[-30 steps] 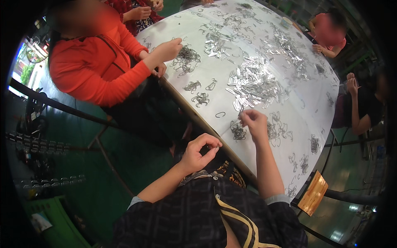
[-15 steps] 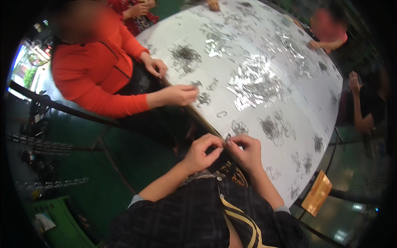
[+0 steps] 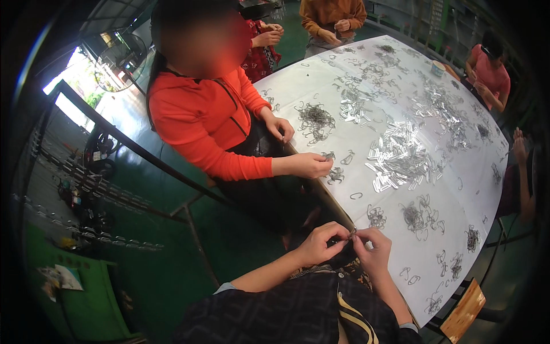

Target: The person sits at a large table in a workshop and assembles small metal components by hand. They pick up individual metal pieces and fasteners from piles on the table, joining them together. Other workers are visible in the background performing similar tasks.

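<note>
My left hand (image 3: 322, 243) and my right hand (image 3: 373, 250) meet at the near edge of the white-covered table (image 3: 487, 189), fingertips pinched together on a small wire clip (image 3: 351, 234). Both hands hover just off the table edge, above my lap. Little piles of dark wire clips (image 3: 413, 217) lie on the cloth just beyond my right hand. A large heap of shiny metal pieces (image 3: 401, 157) is farther out at the middle of the table.
A person in an orange top (image 3: 206, 123) sits at my left, one hand (image 3: 309, 165) on clips at the table edge. Other people sit at the far side (image 3: 332, 20) and right (image 3: 491, 74). A wooden stool (image 3: 463, 312) stands at lower right; metal racks (image 3: 86, 189) are left.
My right hand came back from the clip pile on the table and joined my left hand at the table edge. The neighbour's hand reached out onto clips.
</note>
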`<state>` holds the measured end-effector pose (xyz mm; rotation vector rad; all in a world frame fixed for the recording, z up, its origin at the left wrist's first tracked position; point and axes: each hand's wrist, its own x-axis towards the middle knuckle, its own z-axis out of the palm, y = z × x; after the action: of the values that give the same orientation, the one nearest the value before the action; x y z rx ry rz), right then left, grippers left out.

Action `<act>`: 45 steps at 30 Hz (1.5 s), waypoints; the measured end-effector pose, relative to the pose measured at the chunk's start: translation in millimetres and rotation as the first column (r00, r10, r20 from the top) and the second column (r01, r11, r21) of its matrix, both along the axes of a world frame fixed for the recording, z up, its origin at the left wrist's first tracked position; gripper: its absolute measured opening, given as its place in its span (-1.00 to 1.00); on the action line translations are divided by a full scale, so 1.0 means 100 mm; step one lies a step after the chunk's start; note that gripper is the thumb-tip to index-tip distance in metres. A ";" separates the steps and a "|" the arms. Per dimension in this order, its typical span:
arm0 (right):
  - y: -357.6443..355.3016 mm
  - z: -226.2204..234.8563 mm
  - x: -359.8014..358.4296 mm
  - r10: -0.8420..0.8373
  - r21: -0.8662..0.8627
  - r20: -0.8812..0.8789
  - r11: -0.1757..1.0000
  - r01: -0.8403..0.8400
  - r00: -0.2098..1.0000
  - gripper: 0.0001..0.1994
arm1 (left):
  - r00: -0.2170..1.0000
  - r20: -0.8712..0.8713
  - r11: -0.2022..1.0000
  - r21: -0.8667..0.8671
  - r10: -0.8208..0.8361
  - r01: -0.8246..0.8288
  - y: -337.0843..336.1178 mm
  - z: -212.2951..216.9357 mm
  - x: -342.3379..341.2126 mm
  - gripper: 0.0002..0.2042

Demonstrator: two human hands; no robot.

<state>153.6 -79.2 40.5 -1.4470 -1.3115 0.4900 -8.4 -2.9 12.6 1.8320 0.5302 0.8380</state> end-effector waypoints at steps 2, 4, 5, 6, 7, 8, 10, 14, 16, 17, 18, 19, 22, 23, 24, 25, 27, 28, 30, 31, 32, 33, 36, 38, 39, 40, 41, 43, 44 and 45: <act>-0.04 -0.02 -0.02 0.006 -0.006 0.015 1.000 -0.005 1.000 -0.92 | 1.000 0.015 0.999 0.043 0.004 -0.005 -0.02 0.00 -0.02 -0.88; -0.07 -0.03 -0.05 0.007 -0.008 0.010 1.000 -0.007 1.000 -0.92 | 1.000 0.022 0.997 0.080 0.004 -0.005 -0.03 -0.01 -0.04 -0.88; -0.08 -0.02 -0.06 0.006 -0.006 -0.001 1.000 -0.006 1.000 -0.92 | 1.000 0.019 0.996 0.093 0.009 -0.011 -0.04 0.00 -0.05 -0.88; -0.09 -0.02 -0.08 0.006 -0.005 -0.014 1.000 -0.006 1.000 -0.92 | 1.000 0.015 0.994 0.106 0.016 -0.018 -0.07 0.00 -0.07 -0.88; -0.10 -0.01 -0.08 0.015 -0.004 0.002 1.000 -0.015 1.000 -0.92 | 1.000 0.014 0.992 0.121 0.024 -0.025 -0.08 0.00 -0.08 -0.88; -0.10 -0.01 -0.09 0.025 -0.003 0.017 1.000 -0.025 1.000 -0.92 | 1.000 0.015 0.992 0.121 0.028 -0.029 -0.10 -0.01 -0.09 -0.88; -0.09 0.00 -0.10 0.045 0.004 0.043 0.999 -0.045 0.998 -0.91 | 0.999 0.024 0.992 0.118 0.043 -0.046 -0.10 0.00 -0.12 -0.88; -0.09 -0.02 -0.15 0.068 0.024 0.064 0.997 -0.070 0.996 -0.90 | 0.998 0.034 0.990 0.129 0.044 -0.048 -0.11 0.03 -0.16 -0.87; -0.10 -0.03 -0.19 0.074 0.026 0.055 0.997 -0.075 0.996 -0.90 | 0.999 0.020 0.987 0.151 0.049 -0.051 -0.11 0.02 -0.20 -0.86; -0.11 -0.02 -0.20 0.075 0.025 0.051 0.997 -0.076 0.996 -0.90 | 0.999 0.016 0.986 0.162 0.048 -0.050 -0.12 0.02 -0.21 -0.86; -0.12 -0.01 -0.21 0.076 0.023 0.047 0.997 -0.077 0.996 -0.90 | 0.999 0.025 0.985 0.167 0.044 -0.048 -0.11 0.02 -0.21 -0.85; -0.13 0.00 -0.21 0.077 0.020 0.059 0.997 -0.078 0.995 -0.90 | 0.998 0.033 0.984 0.171 0.045 -0.050 -0.12 0.01 -0.22 -0.85; -0.16 0.01 -0.21 0.083 0.008 0.085 0.996 -0.084 0.993 -0.90 | 0.998 0.038 0.986 0.157 0.054 -0.060 -0.16 0.02 -0.24 -0.84; -0.17 0.00 -0.20 0.087 0.002 0.086 0.996 -0.087 0.992 -0.90 | 0.998 0.037 0.987 0.149 0.059 -0.064 -0.16 0.03 -0.24 -0.84; -0.17 0.00 -0.20 0.091 -0.005 0.087 0.996 -0.091 0.992 -0.90 | 0.998 0.038 0.984 0.167 0.054 -0.059 -0.16 0.04 -0.24 -0.84; -0.17 -0.01 -0.20 0.090 0.007 0.090 0.996 -0.091 0.992 -0.90 | 0.998 0.040 0.981 0.186 0.046 -0.053 -0.16 0.04 -0.23 -0.84; -0.16 -0.01 -0.19 0.087 0.030 0.096 0.995 -0.091 0.992 -0.90 | 0.998 0.042 0.979 0.199 0.040 -0.048 -0.14 0.03 -0.22 -0.84; -0.15 -0.01 -0.20 0.088 0.034 0.089 0.995 -0.091 0.992 -0.90 | 0.998 0.036 0.979 0.194 0.047 -0.053 -0.15 0.02 -0.24 -0.83; -0.14 -0.01 -0.19 0.086 0.040 0.076 0.995 -0.090 0.993 -0.90 | 0.999 0.018 0.982 0.181 0.050 -0.053 -0.16 0.00 -0.25 -0.82; -0.13 -0.01 -0.19 0.088 0.034 0.080 0.995 -0.091 0.993 -0.90 | 0.999 0.005 0.983 0.174 0.050 -0.050 -0.15 -0.01 -0.26 -0.82; -0.13 -0.01 -0.18 0.089 0.028 0.085 0.995 -0.091 0.992 -0.90 | 0.999 -0.009 0.985 0.167 0.048 -0.046 -0.15 -0.01 -0.27 -0.81; -0.13 -0.01 -0.17 0.089 0.023 0.090 0.996 -0.091 0.992 -0.90 | 0.998 -0.020 0.985 0.163 0.054 -0.050 -0.16 -0.01 -0.28 -0.81; -0.13 0.00 -0.16 0.088 0.039 0.060 0.995 -0.091 0.994 -0.90 | 0.996 -0.041 0.981 0.180 0.080 -0.071 -0.15 0.03 -0.28 -0.80; -0.14 -0.01 -0.13 0.071 0.048 0.092 0.996 -0.076 0.993 -0.90 | 0.994 -0.033 0.969 0.230 0.101 -0.091 -0.09 0.09 -0.29 -0.80; -0.13 -0.02 -0.12 0.064 0.053 0.109 0.996 -0.070 0.992 -0.90 | 0.993 -0.026 0.969 0.219 0.119 -0.111 -0.05 0.15 -0.31 -0.80; -0.13 -0.03 -0.11 0.063 0.063 0.112 0.995 -0.071 0.992 -0.90 | 0.990 -0.020 0.968 0.210 0.142 -0.134 0.00 0.24 -0.35 -0.81; -0.13 -0.04 -0.10 0.061 0.070 0.117 0.995 -0.070 0.991 -0.90 | 0.987 -0.014 0.968 0.198 0.162 -0.156 0.06 0.34 -0.38 -0.81; -0.13 -0.05 -0.09 0.067 0.077 0.112 0.994 -0.076 0.991 -0.90 | 0.980 0.132 0.928 0.325 0.147 -0.183 0.23 0.64 -0.46 -0.95; -0.13 -0.07 -0.08 0.066 0.075 0.101 0.994 -0.073 0.993 -0.90 | 0.943 0.330 0.874 0.469 -0.039 -0.128 0.42 1.01 -0.45 -0.77; -0.14 -0.08 -0.08 0.062 0.068 0.090 0.995 -0.069 0.994 -0.90 | 0.921 0.385 0.865 0.482 -0.066 -0.140 0.40 1.29 -0.41 -0.57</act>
<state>145.6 -92.7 32.4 -1.3832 -1.4355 0.4228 -49.6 36.8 141.4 2.0399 0.0854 1.4355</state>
